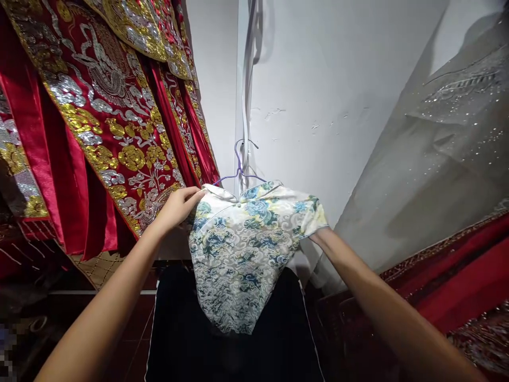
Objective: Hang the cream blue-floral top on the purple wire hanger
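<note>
Dark floor (133, 323) is seen beside black trousers (175, 318); over these, a floral shirt (242, 254) is held lengthwise, hem near, collar far. Near the collar it is pinched in the left hand's (181, 206) grip, arm outstretched. By the opposite sleeve (315, 216) the right hand is hidden, its grip untellable, its forearm (358, 273) threaded in. Beyond, a purple hanger (238, 171) is backed by white wall (318, 79).

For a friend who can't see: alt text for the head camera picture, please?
A person's left hand grips a floral top; the right arm goes in or behind its sleeve, hand hidden. A purple hanger shows above; red sequined clothing hangs at left, pale sparkling material at right.
</note>
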